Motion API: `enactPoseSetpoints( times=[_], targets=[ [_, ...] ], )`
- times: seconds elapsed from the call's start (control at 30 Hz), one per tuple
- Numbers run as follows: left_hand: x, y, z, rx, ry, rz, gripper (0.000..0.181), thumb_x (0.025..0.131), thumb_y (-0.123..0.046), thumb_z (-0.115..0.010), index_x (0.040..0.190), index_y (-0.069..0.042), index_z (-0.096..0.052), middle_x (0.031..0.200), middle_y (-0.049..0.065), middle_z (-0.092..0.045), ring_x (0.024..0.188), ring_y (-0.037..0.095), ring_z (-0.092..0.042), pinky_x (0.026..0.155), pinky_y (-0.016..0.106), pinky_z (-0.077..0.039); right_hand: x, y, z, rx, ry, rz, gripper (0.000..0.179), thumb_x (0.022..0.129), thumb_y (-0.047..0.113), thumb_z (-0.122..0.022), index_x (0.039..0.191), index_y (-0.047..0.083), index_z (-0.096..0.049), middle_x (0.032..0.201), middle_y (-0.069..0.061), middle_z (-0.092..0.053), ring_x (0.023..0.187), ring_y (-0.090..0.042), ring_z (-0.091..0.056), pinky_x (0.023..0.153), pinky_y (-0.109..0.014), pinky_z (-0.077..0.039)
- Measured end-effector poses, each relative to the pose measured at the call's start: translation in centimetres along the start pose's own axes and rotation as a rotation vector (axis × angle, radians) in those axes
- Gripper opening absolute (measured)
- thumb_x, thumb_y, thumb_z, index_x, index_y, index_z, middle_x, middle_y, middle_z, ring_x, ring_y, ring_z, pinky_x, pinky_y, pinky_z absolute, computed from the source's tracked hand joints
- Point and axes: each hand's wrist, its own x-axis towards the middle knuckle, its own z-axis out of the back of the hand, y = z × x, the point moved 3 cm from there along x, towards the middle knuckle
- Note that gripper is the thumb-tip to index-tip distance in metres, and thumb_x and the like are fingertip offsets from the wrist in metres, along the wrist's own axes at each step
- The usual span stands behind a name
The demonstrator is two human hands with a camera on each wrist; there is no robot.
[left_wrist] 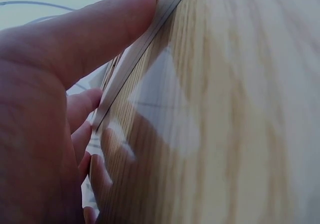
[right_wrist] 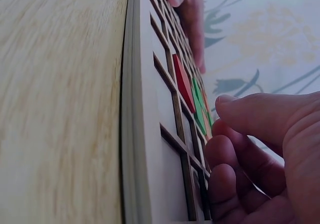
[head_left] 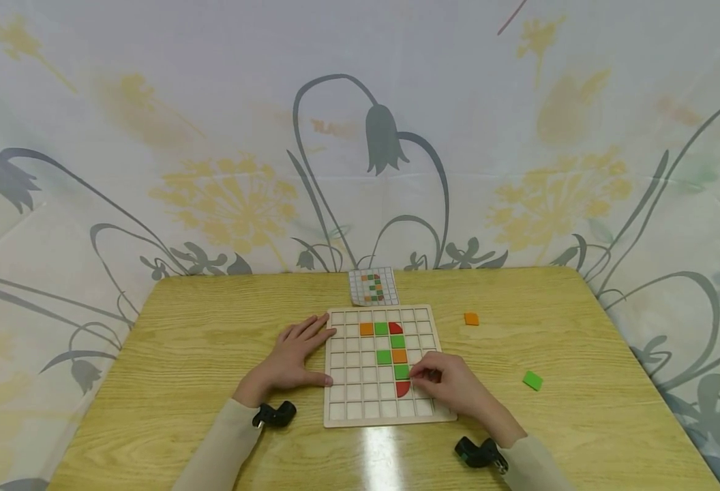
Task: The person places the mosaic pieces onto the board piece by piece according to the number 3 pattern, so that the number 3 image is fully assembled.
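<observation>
A wooden grid board lies on the table, with several orange, green and red tiles in its cells. My left hand is spread along the board's left edge, fingertips on the rim and the thumb lower down. In the left wrist view its thumb presses against the board's side. My right hand is over the right part of the board, fingers curled, the tips right beside a green tile and a red rounded tile. Nothing shows between thumb and fingers in the right wrist view.
A small printed pattern card lies behind the board, showing coloured squares on a grid. Two loose tiles, one orange and one green, lie on the table to the right. A flower-patterned cloth hangs behind the table.
</observation>
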Motion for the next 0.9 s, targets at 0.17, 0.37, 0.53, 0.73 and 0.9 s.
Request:
enactPoseSetpoints(
  times=[0.17, 0.37, 0.53, 0.73, 0.9],
  targets=[
    [0.1, -0.1, 0.1, 0.006, -0.002, 0.004, 0.097, 0.081, -0.062, -0.072, 0.158, -0.019, -0.033, 0.167, 0.004, -0.012, 0.152, 0.030, -0.007, 0.113, 0.062, -0.008, -0.2, -0.4, 0.4, -0.019, -0.011, -0.040, 0.010, 0.091, 0.008, -0.073, 0.098, 0.014, -0.075, 0.089, 0.010, -0.066, 0.075, -0.005, -0.057, 0.067, -0.026, -0.050],
    [0.1, -0.2, 0.2, -0.008, 0.003, 0.006, 0.097, 0.081, -0.060, -0.073, 0.158, -0.017, -0.033, 0.166, 0.005, -0.013, 0.152, 0.030, -0.007, 0.113, 0.062, -0.008, -0.8, -1.2, 1.3, -0.038, -0.049, -0.054, 0.009, 0.091, 0.008, -0.073, 0.098, 0.013, -0.075, 0.090, 0.008, -0.067, 0.075, -0.006, -0.057, 0.067, -0.026, -0.050],
    [0.0, -0.2, 0.2, -0.005, 0.001, 0.001, 0.097, 0.081, -0.059, -0.073, 0.158, -0.017, -0.033, 0.166, 0.006, -0.013, 0.152, 0.031, -0.008, 0.113, 0.061, -0.009, -1.6, -1.8, 2.2, -0.045, -0.075, -0.078, 0.007, 0.092, 0.011, -0.073, 0.099, 0.012, -0.075, 0.092, 0.000, -0.069, 0.076, -0.006, -0.057, 0.068, -0.026, -0.050],
    [0.0, -0.3, 0.2, -0.008, -0.003, -0.003, 0.097, 0.081, -0.059, -0.073, 0.158, -0.016, -0.034, 0.166, 0.006, -0.014, 0.151, 0.032, -0.008, 0.113, 0.062, -0.009, -2.8, -3.0, 3.8, -0.077, -0.155, -0.112, 0.007, 0.092, 0.011, -0.073, 0.097, 0.016, -0.076, 0.091, 0.004, -0.069, 0.076, -0.006, -0.057, 0.067, -0.026, -0.050],
    [-0.1, -0.3, 0.2, -0.006, -0.005, -0.005, 0.096, 0.081, -0.059, -0.073, 0.158, -0.016, -0.034, 0.166, 0.007, -0.014, 0.151, 0.032, -0.008, 0.113, 0.063, -0.009, -3.9, -3.7, 5.2, -0.138, -0.256, -0.082, 0.012, 0.088, 0.004, -0.076, 0.094, 0.014, -0.076, 0.089, 0.007, -0.069, 0.075, -0.003, -0.058, 0.064, -0.026, -0.049]
  ],
)
